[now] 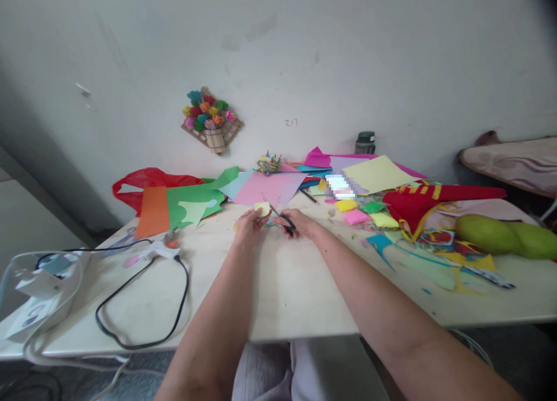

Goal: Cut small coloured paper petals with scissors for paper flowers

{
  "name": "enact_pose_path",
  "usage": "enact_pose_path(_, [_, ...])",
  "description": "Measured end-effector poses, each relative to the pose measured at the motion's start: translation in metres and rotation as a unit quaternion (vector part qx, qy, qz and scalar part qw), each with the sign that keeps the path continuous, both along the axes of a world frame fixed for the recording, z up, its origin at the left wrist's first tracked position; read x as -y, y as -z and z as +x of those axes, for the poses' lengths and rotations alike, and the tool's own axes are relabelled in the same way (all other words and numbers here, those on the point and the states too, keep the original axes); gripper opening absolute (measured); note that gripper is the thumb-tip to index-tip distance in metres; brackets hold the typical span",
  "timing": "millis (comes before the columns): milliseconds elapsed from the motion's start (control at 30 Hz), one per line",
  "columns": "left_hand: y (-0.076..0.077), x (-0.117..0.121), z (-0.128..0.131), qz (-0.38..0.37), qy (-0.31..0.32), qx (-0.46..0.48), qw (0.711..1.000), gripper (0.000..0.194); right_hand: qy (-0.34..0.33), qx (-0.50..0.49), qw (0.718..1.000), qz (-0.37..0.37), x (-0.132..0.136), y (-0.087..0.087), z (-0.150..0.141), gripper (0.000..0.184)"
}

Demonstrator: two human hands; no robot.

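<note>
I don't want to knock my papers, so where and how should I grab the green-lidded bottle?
I'd grip the bottle just under its lid, coming from the front and above. It stands upright by the wall, and paper sheets seem to hide its base. The right hand is nearer but holds scissors.

Wall (391, 58): pale grey, a little marked; woven ornament (212, 119) hangs on it at left, bearing many-coloured flowers above a bundle of sticks; red digits (291, 122), apparently 217, written to its right; dark-lidded bottle (364, 143) stands against the wall. Table, left side, as I view it: white power strip (159, 250), black cable (186, 296) looping from it towards the front edge; red plastic bag (145, 179) crumpled behind. Right side: red cloth (409, 209) with yellow trim; bulging green object (485, 234) beside it, identity unclear; patterned padded item (513, 160) beyond.
</note>
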State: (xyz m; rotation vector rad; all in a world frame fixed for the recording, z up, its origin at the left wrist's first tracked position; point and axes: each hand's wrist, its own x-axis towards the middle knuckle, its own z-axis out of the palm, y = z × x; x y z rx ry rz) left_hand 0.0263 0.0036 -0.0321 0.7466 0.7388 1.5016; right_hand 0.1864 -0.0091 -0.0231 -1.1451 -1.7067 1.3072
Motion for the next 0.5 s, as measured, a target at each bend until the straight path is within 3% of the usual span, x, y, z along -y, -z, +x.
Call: enact_pose_path(500, [-0.0001, 0.0005, 0.0013, 0.011, 0.008, -0.004, 1.0, 0.006, 0.002, 0.004, 1.0, 0.005, 0.0006, 0.0, -0.001, 0.033])
